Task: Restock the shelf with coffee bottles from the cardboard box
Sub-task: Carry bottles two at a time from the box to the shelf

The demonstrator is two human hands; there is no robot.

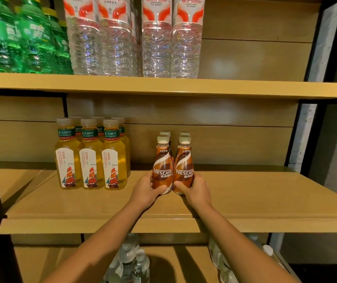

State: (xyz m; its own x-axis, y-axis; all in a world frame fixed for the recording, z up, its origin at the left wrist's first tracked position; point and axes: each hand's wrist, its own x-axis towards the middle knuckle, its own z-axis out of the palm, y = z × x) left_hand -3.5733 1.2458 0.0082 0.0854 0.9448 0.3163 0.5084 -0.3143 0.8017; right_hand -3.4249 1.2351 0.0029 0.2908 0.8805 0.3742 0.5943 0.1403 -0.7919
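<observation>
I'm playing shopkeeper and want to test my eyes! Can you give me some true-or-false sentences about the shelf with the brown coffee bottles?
1. The left hand and the right hand each grip one of the front coffee bottles. True.
2. The coffee bottles lie on their sides. False: they stand upright on the middle shelf.
3. Yellow tea bottles stand to the left of the coffee bottles. True.
4. The green bottles share a shelf with the coffee. False: they stand on the upper shelf, at its left end.
5. Only two coffee bottles are there. False: two more caps show behind the front pair.
</observation>
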